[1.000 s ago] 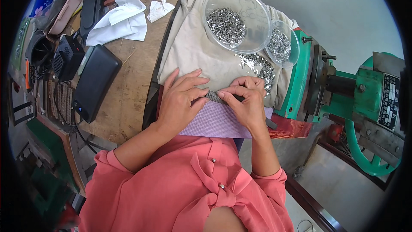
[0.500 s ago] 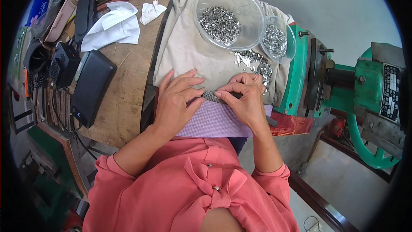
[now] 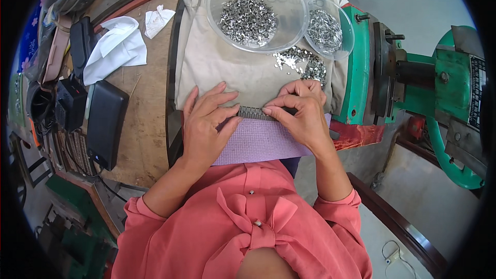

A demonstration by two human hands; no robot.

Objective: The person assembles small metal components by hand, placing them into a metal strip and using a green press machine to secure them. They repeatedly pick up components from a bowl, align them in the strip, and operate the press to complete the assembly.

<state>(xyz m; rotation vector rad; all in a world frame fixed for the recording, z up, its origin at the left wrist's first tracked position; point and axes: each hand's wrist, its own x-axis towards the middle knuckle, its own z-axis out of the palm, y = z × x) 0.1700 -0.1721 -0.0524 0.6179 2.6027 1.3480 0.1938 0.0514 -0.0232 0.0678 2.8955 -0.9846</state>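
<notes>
The dark ridged metal strip (image 3: 252, 112) lies between my hands, along the upper edge of the purple woven mat (image 3: 258, 142), which probably cushions it. My left hand (image 3: 206, 119) curves round its left end, thumb and forefinger narrowly apart, seemingly to steady it; I can't tell how firmly they grip. My right hand (image 3: 304, 113) brings thumb and forefinger nearly together on the ridges, likely for fine control; whether they pinch a piece is hidden. Loose metal bits (image 3: 314, 68) sit just beyond, perhaps for easy reach.

I make out a black device (image 3: 107, 124) and white cloth (image 3: 118, 49) left of the grip, green machinery (image 3: 452, 83) right.
</notes>
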